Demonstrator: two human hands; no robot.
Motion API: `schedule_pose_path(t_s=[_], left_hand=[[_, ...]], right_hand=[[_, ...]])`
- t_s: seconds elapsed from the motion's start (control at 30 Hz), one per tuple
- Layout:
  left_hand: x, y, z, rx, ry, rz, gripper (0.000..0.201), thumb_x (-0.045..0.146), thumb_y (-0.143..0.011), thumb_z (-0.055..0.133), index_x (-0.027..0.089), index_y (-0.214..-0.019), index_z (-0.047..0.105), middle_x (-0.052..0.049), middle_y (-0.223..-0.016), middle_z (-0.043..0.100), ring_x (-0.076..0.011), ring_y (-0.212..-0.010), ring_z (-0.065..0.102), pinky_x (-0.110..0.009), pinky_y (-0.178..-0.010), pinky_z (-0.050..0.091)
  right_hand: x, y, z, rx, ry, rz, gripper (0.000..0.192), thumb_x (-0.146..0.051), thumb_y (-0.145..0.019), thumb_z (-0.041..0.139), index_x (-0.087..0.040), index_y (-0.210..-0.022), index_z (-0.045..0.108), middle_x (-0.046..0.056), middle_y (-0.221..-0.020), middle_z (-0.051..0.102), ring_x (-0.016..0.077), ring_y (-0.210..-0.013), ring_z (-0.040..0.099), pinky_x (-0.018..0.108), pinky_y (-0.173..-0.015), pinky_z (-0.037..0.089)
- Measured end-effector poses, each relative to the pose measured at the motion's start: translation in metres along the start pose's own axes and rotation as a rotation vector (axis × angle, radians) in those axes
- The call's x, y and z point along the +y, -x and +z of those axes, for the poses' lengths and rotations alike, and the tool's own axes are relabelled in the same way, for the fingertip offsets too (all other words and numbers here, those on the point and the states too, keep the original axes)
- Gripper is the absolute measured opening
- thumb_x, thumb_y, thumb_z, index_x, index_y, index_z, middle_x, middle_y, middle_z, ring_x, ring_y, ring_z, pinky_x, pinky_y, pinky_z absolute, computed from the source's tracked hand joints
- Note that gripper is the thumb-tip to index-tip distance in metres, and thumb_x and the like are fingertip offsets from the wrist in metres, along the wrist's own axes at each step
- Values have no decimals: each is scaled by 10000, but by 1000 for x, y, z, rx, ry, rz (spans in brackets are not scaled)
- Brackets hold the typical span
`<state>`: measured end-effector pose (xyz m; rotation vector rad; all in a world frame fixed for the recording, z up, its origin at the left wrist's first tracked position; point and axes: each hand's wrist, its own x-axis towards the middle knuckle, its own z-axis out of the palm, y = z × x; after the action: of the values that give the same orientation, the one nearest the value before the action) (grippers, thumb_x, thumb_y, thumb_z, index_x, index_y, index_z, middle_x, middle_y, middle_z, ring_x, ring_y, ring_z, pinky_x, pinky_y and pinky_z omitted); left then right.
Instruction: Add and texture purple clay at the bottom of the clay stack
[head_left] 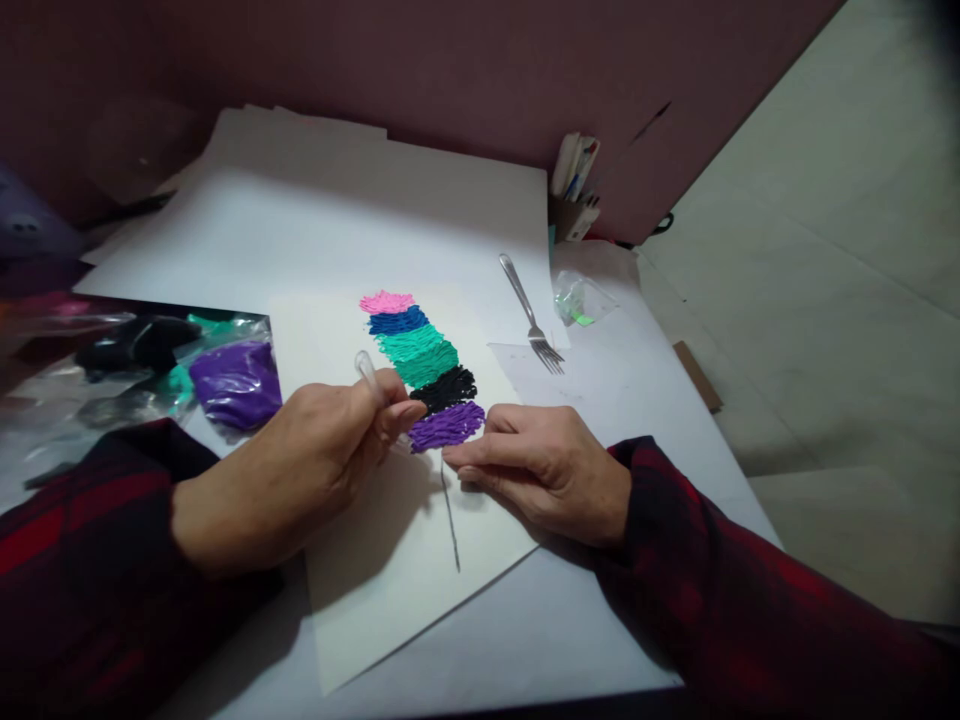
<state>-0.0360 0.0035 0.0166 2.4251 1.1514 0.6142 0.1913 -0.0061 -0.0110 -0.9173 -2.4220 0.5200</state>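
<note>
Red-and-black plaid sleeves [720, 580] are occupying the lower left and lower right of the frame. The left hand [311, 455] is closing its grip on a clear tool [365, 368], whose rounded end is pointing toward the upper left. The right hand [551, 465] is resting its fingers beside the purple end of a banded clay strip [426, 362]; whether its grip is enclosing anything cannot be told. The strip is lying at frame center on a cream sheet [375, 620], running from pink through blue, turquoise, green and black to purple. Below it, a dark line [450, 515] is extending downward. Right of center, a fork [530, 315] is lying near a small clear bag [585, 302]. Wrapped purple clay [236, 385] is sitting at left on the surface [592, 640].
</note>
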Motion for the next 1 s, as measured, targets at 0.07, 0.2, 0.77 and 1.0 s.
schedule_pose_path(t_s=[0.07, 0.2, 0.77, 1.0], left_hand=[[0, 0, -1, -5, -17, 5, 256, 227, -958, 346, 157, -761, 493, 45, -547, 471, -85, -440, 452, -216, -460, 340], [1, 0, -3, -28, -43, -9, 276, 255, -962, 331, 162, -753, 485, 36, -548, 476, -97, -439, 448, -232, -454, 332], [-1, 0, 6, -3, 119, -99, 310, 332, -969, 326, 170, -793, 523, 11, -647, 568, -113, -549, 532, -238, -526, 402], [-2, -1, 6, -15, 91, -84, 279, 286, -964, 336, 170, -780, 510, 19, -627, 538, -105, -518, 488, -237, -517, 377]], right_hand=[[0, 0, 0, -3, 2, 5, 184, -261, -875, 608, -181, -976, 740, -5, -677, 510, 80, -576, 455, 206, -541, 341], [0, 0, 0, -3, -4, 6, 186, -258, -876, 608, -179, -981, 739, -5, -675, 509, 79, -574, 455, 205, -541, 342], [2, 0, 1, 18, -3, -6, 185, -263, -877, 605, -177, -969, 741, -10, -666, 496, 78, -565, 442, 207, -536, 331], [0, 0, 0, -4, 8, 4, 180, -269, -879, 600, -195, -978, 731, -9, -684, 510, 81, -578, 455, 206, -548, 342]])
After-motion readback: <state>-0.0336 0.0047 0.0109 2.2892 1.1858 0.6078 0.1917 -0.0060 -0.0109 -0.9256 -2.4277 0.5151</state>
